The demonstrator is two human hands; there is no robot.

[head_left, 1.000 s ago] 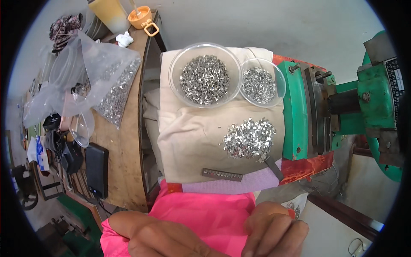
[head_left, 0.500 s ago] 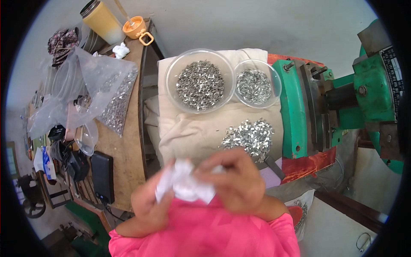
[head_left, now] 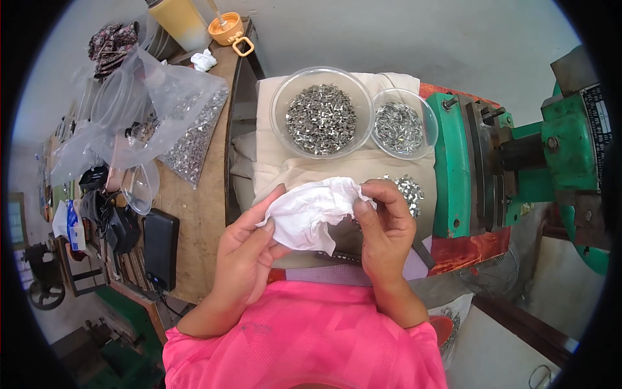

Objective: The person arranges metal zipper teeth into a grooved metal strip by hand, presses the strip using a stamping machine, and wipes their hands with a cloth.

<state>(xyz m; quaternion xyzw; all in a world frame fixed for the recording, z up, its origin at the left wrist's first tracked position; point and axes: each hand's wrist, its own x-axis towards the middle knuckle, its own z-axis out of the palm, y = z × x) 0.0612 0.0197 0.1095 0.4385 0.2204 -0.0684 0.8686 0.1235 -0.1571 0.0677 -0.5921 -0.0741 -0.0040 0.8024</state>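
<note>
A crumpled white tissue point(head_left: 308, 214) is stretched between my two hands, its lower edge ragged. My left hand point(head_left: 249, 243) pinches its left end between thumb and fingers. At the opposite end, my right hand point(head_left: 387, 230) grips the tissue with thumb and forefinger. Just beyond the hands lies a loose heap of small shiny metal pieces point(head_left: 409, 193) on a beige cloth point(head_left: 265, 175), partly hidden by my right hand. Farther back stand a large clear round tub point(head_left: 278, 123) full of small metal parts and a smaller clear tub point(head_left: 431, 129) with slender metal parts.
A green machine press point(head_left: 450, 168) stands close on the right. To the left, a wooden table point(head_left: 201, 207) carries a plastic bag of metal pieces point(head_left: 194, 142), a black power bank point(head_left: 161, 249), a yellow bottle point(head_left: 181, 26) and an orange lid point(head_left: 227, 29). A dark bar point(head_left: 423, 254) lies near my right wrist.
My hands have moved up and away from my body. The tissue, bunched and blurred before, is now spread open between them. The view has shifted slightly.
</note>
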